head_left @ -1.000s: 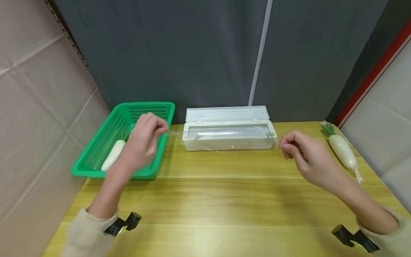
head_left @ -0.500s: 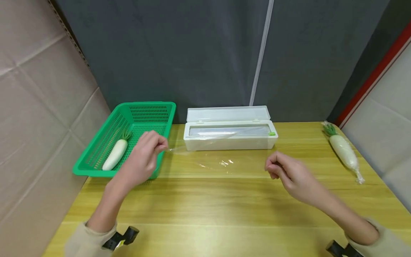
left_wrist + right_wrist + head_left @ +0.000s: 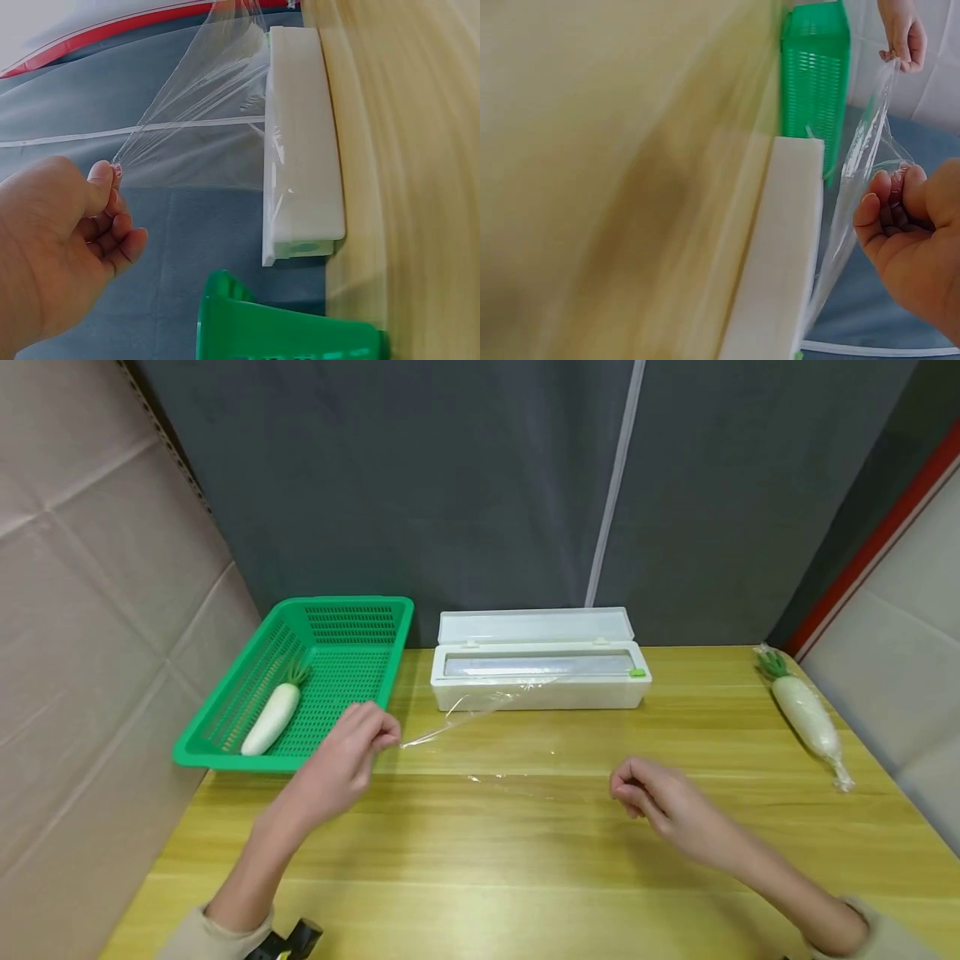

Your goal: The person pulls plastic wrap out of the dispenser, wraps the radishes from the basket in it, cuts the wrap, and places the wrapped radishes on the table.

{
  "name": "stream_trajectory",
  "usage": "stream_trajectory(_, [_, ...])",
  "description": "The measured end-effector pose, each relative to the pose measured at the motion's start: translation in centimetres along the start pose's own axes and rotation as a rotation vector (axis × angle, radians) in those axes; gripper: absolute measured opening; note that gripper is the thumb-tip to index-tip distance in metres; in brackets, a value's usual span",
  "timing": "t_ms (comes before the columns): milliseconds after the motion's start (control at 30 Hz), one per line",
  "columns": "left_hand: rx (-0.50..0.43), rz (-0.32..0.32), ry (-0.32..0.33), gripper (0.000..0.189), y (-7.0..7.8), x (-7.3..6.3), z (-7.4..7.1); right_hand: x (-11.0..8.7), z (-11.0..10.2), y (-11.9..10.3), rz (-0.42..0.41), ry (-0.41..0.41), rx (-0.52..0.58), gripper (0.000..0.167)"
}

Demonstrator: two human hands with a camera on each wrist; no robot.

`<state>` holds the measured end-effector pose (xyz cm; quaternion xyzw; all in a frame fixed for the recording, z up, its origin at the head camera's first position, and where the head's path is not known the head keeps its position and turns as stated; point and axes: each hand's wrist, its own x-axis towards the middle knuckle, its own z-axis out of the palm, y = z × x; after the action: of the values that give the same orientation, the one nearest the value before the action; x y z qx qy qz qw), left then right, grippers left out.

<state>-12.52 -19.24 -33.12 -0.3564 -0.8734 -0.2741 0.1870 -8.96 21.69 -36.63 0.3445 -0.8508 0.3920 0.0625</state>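
Cling film [image 3: 202,120] stretches clear in front of the white dispenser [image 3: 570,697], pinched in the left hand [image 3: 341,768] and right hand [image 3: 671,814]. I'd judge a sheet is being drawn out; next calls for lowering it flat, dispenser-side of the person, onto the bench [image 3: 510,868].

Clear film [image 3: 199,109] too sheer for my eye to trace fully, green basket [image 3: 289,330] cropped at left wrist view's bottom
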Motion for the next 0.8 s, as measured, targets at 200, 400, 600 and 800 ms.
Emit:
stream_trajectory(200, [0.005,-0.063,-0.110,0.020,0.0,-1.6,1.3,-1.8,1.0,1.7,-0.043,0.007,-0.020,0.021])
stream_trajectory(400, [0.011,-0.091,-0.184,0.011,0.1,-3.0,2.9,-3.1,1.4,3.1,-0.033,-0.005,-0.040,0.022])
stream_trajectory(600, [0.027,-0.049,-0.245,0.012,0.1,-4.0,4.6,-4.0,1.5,4.2,-0.080,-0.011,-0.072,0.024])
stream_trajectory(800, [0.011,-0.055,-0.317,0.007,0.7,-4.4,5.9,-4.6,0.9,5.1,-0.083,-0.056,-0.067,0.030])
